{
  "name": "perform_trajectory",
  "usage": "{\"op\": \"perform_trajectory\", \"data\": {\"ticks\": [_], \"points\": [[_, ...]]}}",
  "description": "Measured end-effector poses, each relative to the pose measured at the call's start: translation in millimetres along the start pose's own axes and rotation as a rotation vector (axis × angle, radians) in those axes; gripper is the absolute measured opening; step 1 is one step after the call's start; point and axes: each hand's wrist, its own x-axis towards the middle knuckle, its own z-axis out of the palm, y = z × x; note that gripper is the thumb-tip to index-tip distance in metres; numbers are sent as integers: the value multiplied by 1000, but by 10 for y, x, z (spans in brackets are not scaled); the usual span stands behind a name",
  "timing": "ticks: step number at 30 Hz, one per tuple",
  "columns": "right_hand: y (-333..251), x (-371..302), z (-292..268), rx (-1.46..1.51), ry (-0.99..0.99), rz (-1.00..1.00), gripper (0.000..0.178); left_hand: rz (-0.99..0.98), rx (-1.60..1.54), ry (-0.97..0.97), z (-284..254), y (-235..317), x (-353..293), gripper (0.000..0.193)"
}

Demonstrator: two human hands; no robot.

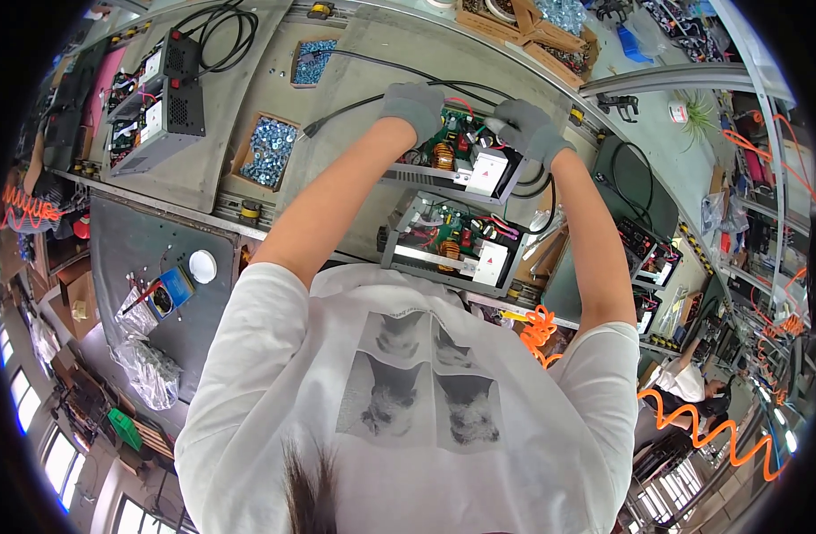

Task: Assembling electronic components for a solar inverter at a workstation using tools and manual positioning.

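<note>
Head camera view, looking down past a person's white T-shirt at two outstretched arms over a grey workbench [381, 44]. Both hands wear grey knitted gloves. Between them sits an open, box-shaped grey metal casing [426, 180], packed with a green circuit board, red parts, a copper-coloured wire coil [443, 157] and a white plate [486, 173] bearing a small red mark.

At the casing's far left corner is the left hand [415, 109], its back turned up and its fingers bent down out of sight; whether it grips anything, I cannot tell. Over the far right corner is the right hand [525, 129], slightly blurred, its fingers curled inward toward the circuit parts; what they may hold is unclear.

Nearer the person's body lies a second, similar open grey casing [444, 279], with pink-handled pliers [499, 226] across its upper right part. A black power cable with a plug [311, 130] stretches left behind the hands. Farther left, a shallow cardboard box [244, 147] holds blue-silver screws [271, 153], and beyond it stand two upright units with black perforated panels [172, 116]. Right of the body hangs a coiled orange hose [537, 331].
</note>
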Motion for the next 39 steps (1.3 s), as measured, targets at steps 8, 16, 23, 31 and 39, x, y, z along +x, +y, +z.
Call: {"op": "perform_trajectory", "data": {"ticks": [8, 16, 23, 31, 39], "points": [[-304, 198, -152, -228, -269, 375, 34, -29, -25, 33, 57, 34, -27, 24], [-266, 260, -78, -185, -309, 368, 26, -39, -51, 55, 35, 38, -32, 29], [72, 108, 147, 36, -170, 214, 28, -129, -255, 9, -101, 89, 69, 37], [-37, 74, 113, 14, -149, 278, 31, 288, -295, 529, 207, 261, 175, 55], [132, 58, 205, -102, -174, 224, 32, 415, -658, 228, 316, 138, 294, 24]]}}
